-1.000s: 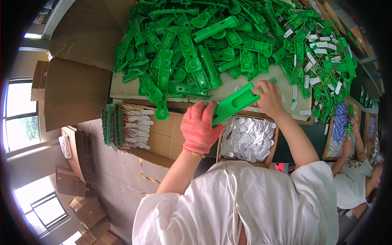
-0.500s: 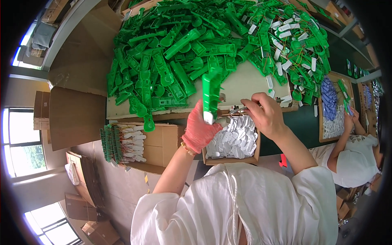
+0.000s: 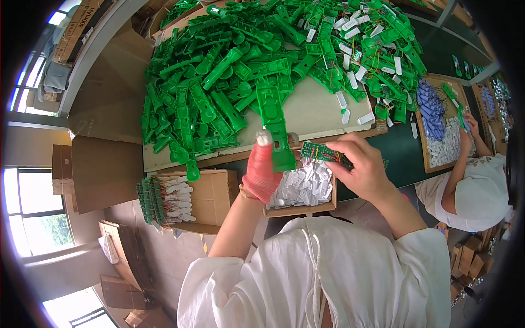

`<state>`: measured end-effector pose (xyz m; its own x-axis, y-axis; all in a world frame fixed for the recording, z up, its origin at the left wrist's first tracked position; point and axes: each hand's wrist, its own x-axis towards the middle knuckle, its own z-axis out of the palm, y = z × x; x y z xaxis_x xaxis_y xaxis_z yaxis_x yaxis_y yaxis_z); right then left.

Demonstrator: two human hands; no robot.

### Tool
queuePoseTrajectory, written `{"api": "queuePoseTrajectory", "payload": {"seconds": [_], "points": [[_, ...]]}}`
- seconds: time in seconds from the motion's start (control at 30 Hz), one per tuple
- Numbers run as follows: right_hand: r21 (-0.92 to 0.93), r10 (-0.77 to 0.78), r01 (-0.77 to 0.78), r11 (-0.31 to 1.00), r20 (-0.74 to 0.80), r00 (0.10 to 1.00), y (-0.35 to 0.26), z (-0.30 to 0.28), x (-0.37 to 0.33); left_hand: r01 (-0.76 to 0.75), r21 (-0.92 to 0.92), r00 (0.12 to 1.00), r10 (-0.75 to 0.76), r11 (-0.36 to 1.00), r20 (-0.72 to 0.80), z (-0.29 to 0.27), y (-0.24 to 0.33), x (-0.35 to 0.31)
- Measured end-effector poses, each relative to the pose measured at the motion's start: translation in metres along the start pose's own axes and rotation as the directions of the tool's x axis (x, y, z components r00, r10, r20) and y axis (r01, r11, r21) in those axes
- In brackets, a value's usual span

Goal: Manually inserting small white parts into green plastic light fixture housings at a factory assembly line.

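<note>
My left hand (image 3: 260, 172), in a red glove with a white thumb tip, is closed round the lower end of a long green plastic housing (image 3: 272, 121). The housing's hollow, ribbed side faces me. Close on its right, my bare right hand (image 3: 361, 168) pinches a green circuit board (image 3: 324, 153) with red and yellow wires. The board's left end comes near the housing; whether they touch I cannot tell. Below both hands sits a cardboard box of small white plastic pieces (image 3: 305, 187), partly covered by the left hand.
Beyond my hands a big heap of green housings (image 3: 219, 71) covers the cardboard-topped table (image 3: 322, 112). Wired housings with white pieces (image 3: 377, 60) lie at the right. A carton (image 3: 210, 194) at left holds rows of circuit boards (image 3: 153, 199). A co-worker (image 3: 470, 188) sits at right.
The green housing has turned so its hollow side now shows. My right hand has brought the circuit board round, with its flat face in sight. The whole view has shifted slightly.
</note>
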<state>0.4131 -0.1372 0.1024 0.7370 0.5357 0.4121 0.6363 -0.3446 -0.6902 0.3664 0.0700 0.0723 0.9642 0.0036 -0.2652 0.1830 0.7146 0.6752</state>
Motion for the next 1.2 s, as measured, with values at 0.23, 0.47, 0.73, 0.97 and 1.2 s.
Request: {"api": "queuePoseTrajectory", "payload": {"seconds": [0.23,0.47,0.73,0.97,1.2], "points": [[-0.203,-0.222,0.215,0.955,-0.015,0.975,-0.023,-0.012,0.003,-0.157,0.25,0.966,0.097,0.955,0.238,0.006,-0.021,-0.001],[-0.526,-0.367,0.338,0.781,0.053,0.929,-0.032,-0.01,0.003,-0.082,0.34,0.967,-0.008,0.937,0.254,0.017,-0.019,-0.011],[-0.404,-0.216,0.286,0.869,0.211,0.953,-0.037,-0.028,0.01,-0.062,0.205,0.993,0.039,0.977,0.112,0.03,-0.024,-0.006],[-0.332,-0.162,0.175,0.927,0.068,0.984,-0.021,-0.008,-0.001,0.003,0.228,0.997,-0.021,0.974,0.079,0.035,-0.031,-0.004],[-0.272,-0.142,0.141,0.952,0.017,0.99,-0.003,0.001,-0.007,-0.185,0.474,0.983,0.16,0.861,0.093,0.033,-0.037,-0.004]]}}
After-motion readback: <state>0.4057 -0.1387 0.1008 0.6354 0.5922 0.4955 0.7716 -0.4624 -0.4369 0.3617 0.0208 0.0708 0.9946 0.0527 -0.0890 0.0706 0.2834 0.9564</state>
